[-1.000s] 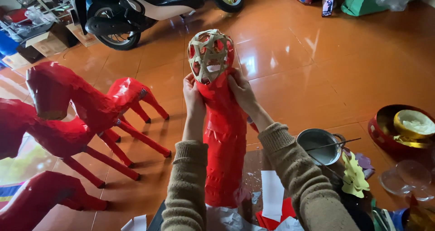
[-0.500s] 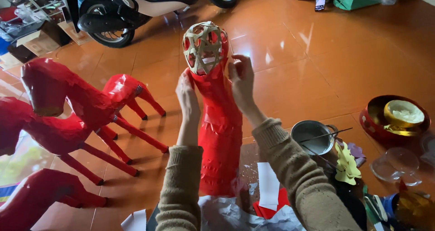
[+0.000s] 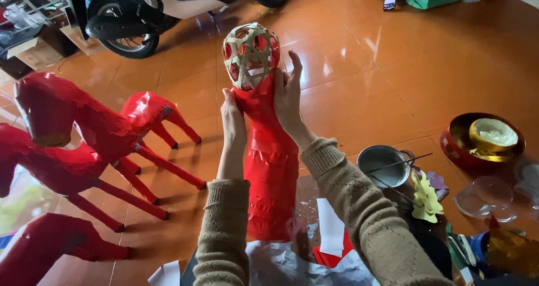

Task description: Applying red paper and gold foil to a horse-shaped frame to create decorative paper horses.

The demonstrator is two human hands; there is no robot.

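Note:
A tall figure (image 3: 270, 168) wrapped in shiny red paper stands upright in front of me. Its top is a woven bamboo-strip ball (image 3: 248, 51), partly bare with red showing behind the strips. My left hand (image 3: 232, 117) presses flat against the left side of the red neck just under the ball. My right hand (image 3: 288, 98) lies against the right side, fingers stretched upward along the paper. Both sleeves are tan knit.
Three red paper horse figures (image 3: 84, 134) stand on the orange tile floor at left. A scooter (image 3: 151, 8) is parked at the back. At right are a metal pot (image 3: 384, 165) with a stick, a red-and-gold bowl (image 3: 483, 143), yellow cutouts (image 3: 426, 196) and paper scraps (image 3: 331, 230).
The view has shifted slightly. My right hand slid up the red neck toward the bamboo ball and its fingers straightened; my left hand stays on the left side.

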